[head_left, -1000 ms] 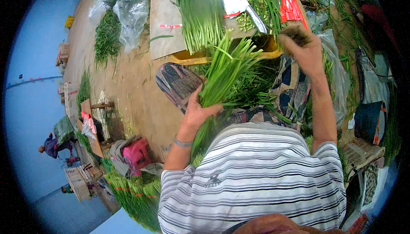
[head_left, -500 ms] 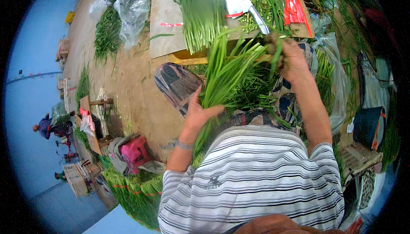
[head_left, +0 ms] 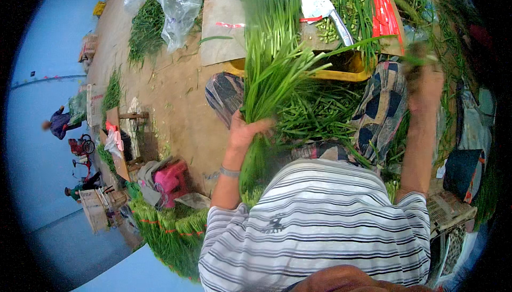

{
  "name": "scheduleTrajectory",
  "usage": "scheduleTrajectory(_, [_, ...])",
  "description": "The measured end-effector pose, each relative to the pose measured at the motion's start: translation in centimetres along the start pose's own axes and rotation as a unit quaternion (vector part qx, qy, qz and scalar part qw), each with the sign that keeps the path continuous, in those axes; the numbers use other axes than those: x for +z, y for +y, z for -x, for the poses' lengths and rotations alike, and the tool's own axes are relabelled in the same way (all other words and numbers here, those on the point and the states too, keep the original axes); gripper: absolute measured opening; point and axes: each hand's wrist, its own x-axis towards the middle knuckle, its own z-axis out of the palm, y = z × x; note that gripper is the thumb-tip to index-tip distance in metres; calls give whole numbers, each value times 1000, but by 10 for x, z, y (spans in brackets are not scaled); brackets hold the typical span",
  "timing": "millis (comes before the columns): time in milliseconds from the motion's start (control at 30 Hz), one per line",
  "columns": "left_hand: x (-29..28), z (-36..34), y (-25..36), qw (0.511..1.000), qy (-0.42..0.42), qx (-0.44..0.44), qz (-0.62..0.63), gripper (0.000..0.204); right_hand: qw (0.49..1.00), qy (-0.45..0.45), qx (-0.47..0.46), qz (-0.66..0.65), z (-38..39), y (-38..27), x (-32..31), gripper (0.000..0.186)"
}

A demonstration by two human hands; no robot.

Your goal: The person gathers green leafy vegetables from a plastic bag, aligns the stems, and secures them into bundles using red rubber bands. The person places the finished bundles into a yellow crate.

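Bare dirt floor [head_left: 176, 111] all around, strewn with greens. At twelve o'clock, flat cardboard-covered table [head_left: 224, 31] bearing broad steel cleaver [head_left: 320, 4]. At centre, long bunch of green chive stalks [head_left: 272, 73], clasped tight near its base by left hand [head_left: 246, 131]. At two o'clock, right hand [head_left: 424, 81] raised, blurred; grip impossible to tell.

A bare dirt floor [head_left: 176, 105] runs beside a blue wall [head_left: 37, 148], with a pink stool [head_left: 172, 177] in daylight.
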Motion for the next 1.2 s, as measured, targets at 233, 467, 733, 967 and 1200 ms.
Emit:
scheduleTrajectory(233, [11, -3, 1, 1000, 8, 11, 0, 43, 809, -342, -288, 380, 57, 22, 54, 36])
scheduleTrajectory(467, [30, 3, -5, 996, -16, 34, -79, 51, 763, -209, -498, 356, 35, 34, 82, 24])
scheduleTrajectory(733, [11, 17, -5, 999, -3, -14, -33, 48, 930, 40, -276, 241, -18, 33, 39, 21])
scheduleTrajectory(967, [-1, 21, -1, 999, 39, 18, -9, 47, 770, -391, -209, 459, 18, 20, 11, 34])
scheduleTrajectory(1200, [29, 17, 0, 998, -17, 53, -42, 54, 899, -207, -271, 273, 36, 30, 65, 57])
